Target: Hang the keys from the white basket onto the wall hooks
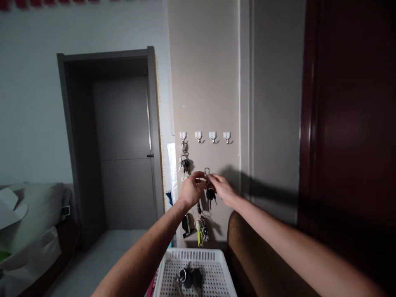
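Observation:
Both hands are raised in front of a beige wall, pinching one bunch of keys [210,193]. My left hand [192,189] holds it from the left and my right hand [223,189] from the right. A metal ring [207,171] sticks up above the fingers and dark keys hang below them. A row of white wall hooks [198,136] runs just above. The leftmost hook [183,135] carries another key bunch [184,164]. More keys with a yellow-green tag [199,232] dangle below my hands; what they hang from is hidden.
A white perforated basket [216,258] stands below with a dark key bunch [189,277] in it. A brown sofa arm [244,243] is to its right, a dark red door [349,123] at far right, a grey doorway [123,144] at left.

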The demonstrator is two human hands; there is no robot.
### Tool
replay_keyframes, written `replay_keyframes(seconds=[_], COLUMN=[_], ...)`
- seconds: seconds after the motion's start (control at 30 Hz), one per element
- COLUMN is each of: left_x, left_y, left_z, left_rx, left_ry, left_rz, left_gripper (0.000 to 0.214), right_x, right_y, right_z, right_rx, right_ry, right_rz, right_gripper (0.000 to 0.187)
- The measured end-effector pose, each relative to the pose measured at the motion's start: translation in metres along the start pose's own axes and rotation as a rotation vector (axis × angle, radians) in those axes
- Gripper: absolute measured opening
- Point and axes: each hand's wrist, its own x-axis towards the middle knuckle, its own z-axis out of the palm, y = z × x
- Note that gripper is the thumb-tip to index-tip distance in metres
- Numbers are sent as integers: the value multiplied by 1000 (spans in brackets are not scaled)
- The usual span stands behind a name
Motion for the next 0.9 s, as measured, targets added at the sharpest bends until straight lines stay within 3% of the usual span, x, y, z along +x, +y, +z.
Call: replay_keyframes(seconds=[0.2,0.4,0.6,0.9], left_x=[16,34,42,35], left_y=[8,10,-4,-20], left_z=[-4,-13,-20,-24], left_rx=[124,165,187,187], left_ry=[65,122,146,145], left_rz=[38,78,54,6], left_gripper=[28,30,31,33], right_x=[47,75,90,100], right_y=[-36,-53,-60,-52], right_z=[0,10,21,20], right_rx=[-47,-117,-163,-156], right_ry=[100,146,165,198], right_rz=[-79,-76,-27,72], right_gripper=[15,13,14,16])
